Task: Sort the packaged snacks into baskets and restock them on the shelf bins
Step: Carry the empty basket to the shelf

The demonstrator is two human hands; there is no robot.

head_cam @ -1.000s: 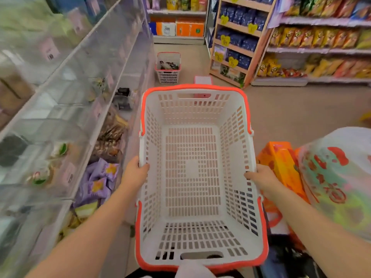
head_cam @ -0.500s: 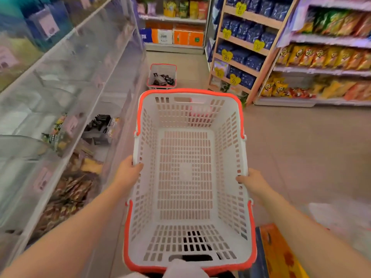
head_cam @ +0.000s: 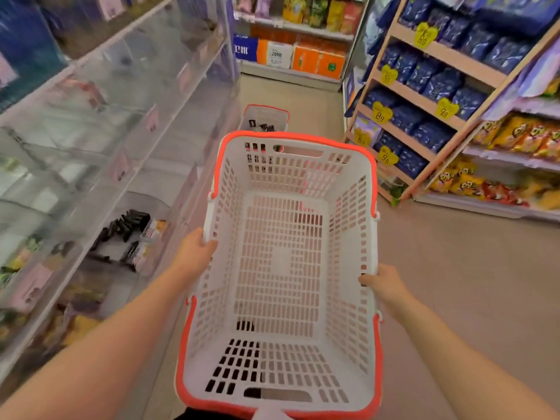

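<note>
1. Held out in front, over the aisle floor (head_cam: 439, 283): a white slotted basket (head_cam: 285, 262) with an orange rim, nothing inside.
2. Gripped at the basket's left rim by the left hand (head_cam: 194, 256), thumb hooked over the edge into the inside, remaining fingers hidden beneath the wall.
3. Gripped at the right rim by the right hand (head_cam: 383, 284), thumb tip curled over the edge, other fingers out of sight under the outside.
4. Carried level between both bare forearms, the long side pointing up the aisle.
5. Stood on the floor beyond the far rim: a second basket (head_cam: 266, 116), same white and orange, with dark packets inside, close against the base of the left shelving.
6. Ran along the left: clear shelf bins (head_cam: 121, 165) in tiers, blurred; black packets (head_cam: 127, 225) visible in one lower bin, yellowish snacks in others nearer the bottom left corner.
7. Stood on the right: a wooden rack (head_cam: 424, 95) of dark blue bags with yellow price tags, then shelves of yellow and orange snack bags (head_cam: 521, 137).
8. Stacked at the aisle's far end: orange and white cartons (head_cam: 303, 56) on a low shelf.
</note>
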